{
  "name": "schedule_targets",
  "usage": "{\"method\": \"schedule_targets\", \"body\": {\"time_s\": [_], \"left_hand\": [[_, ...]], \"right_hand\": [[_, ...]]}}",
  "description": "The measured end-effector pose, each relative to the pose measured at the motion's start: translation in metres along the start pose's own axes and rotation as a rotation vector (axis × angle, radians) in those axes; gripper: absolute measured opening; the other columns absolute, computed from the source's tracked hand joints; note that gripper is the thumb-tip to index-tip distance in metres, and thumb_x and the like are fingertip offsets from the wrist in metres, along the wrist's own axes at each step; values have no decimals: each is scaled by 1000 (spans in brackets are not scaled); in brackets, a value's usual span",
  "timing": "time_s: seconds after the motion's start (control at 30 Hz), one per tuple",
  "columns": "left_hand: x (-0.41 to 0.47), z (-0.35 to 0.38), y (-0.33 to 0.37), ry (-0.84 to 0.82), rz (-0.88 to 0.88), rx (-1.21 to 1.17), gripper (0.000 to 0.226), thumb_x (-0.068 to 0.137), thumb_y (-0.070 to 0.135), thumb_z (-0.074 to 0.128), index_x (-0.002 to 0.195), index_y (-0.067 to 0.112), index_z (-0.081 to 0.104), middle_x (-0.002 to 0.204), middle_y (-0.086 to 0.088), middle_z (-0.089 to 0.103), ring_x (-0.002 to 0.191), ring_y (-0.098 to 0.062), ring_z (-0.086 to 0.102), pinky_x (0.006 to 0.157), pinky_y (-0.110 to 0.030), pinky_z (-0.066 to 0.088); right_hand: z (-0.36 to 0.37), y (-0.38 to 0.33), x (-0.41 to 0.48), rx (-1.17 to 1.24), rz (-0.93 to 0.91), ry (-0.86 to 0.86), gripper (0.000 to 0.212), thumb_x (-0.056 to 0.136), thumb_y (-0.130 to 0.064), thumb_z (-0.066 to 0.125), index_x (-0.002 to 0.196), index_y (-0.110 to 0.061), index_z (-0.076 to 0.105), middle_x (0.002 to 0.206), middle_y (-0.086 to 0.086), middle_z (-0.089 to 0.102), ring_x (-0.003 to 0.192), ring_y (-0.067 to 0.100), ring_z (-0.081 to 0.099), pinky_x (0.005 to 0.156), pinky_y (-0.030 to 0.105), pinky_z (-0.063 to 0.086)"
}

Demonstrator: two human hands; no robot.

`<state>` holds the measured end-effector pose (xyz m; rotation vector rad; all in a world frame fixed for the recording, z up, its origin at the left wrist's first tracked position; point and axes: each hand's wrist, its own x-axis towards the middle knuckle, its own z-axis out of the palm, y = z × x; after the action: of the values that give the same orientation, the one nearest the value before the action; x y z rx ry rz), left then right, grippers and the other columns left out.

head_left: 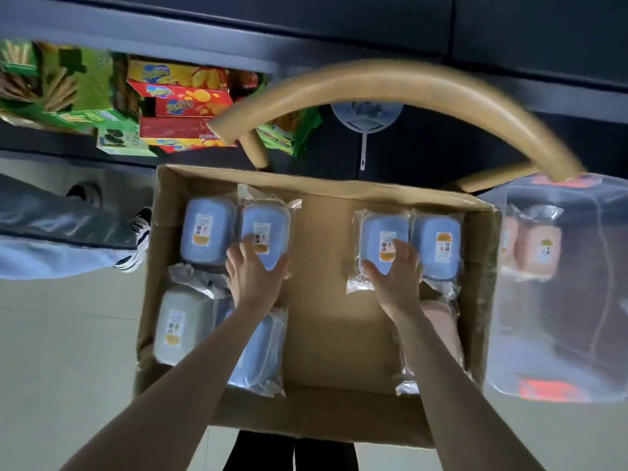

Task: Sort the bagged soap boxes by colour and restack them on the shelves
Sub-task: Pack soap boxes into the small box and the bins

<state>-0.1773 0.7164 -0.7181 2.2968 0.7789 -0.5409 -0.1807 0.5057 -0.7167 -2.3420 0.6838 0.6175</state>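
carton: matt cardboard | soap bags: glossy clear plastic | chair: smooth wood

shop | snack boxes on dark shelf | stock carton
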Motion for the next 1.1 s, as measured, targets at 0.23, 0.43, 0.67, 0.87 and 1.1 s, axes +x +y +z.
{"method": "schedule_targets", "body": {"time_s": [0.23,0.43,0.67,0.87,1.1], "left_hand": [[18,29,-8,119,-88,-28,86,83,50,64,145,6,24,143,-19,31,130,-34,29,106,-45,23],[24,41,-7,36,-214,-51,88,79,61,62,140,6,30,146,-16,23,137,-31,16,112,-47,10],[29,35,-8,-5,-204,-145,80,71,56,73,120,5,36,129,-13,40,126,-32,34,109,-49,27],[15,18,-4,-24,-129,-285,75,63,45,85,108,11,36,108,-6,47,96,-24,50,90,-44,46],[-32,-33,18,-210,54,-274,78,66,62,75,113,3,57,108,-20,62,104,-42,56,87,-54,49]], "right_hand": [[20,11,19,84,175,135,86,85,-48,66,149,-7,25,146,21,31,133,37,26,110,45,19],[43,8,16,200,366,-2,87,78,-60,67,135,-1,38,139,18,30,135,35,23,113,48,22],[52,6,14,524,417,-13,68,73,-44,79,107,-9,31,110,5,47,102,20,50,84,32,41],[47,-1,-4,680,302,-46,55,83,-31,74,109,-12,29,106,3,52,99,19,57,87,34,48],[-6,-17,-48,830,57,-57,36,93,-26,62,121,-21,40,108,-5,64,92,1,66,70,12,50]]}}
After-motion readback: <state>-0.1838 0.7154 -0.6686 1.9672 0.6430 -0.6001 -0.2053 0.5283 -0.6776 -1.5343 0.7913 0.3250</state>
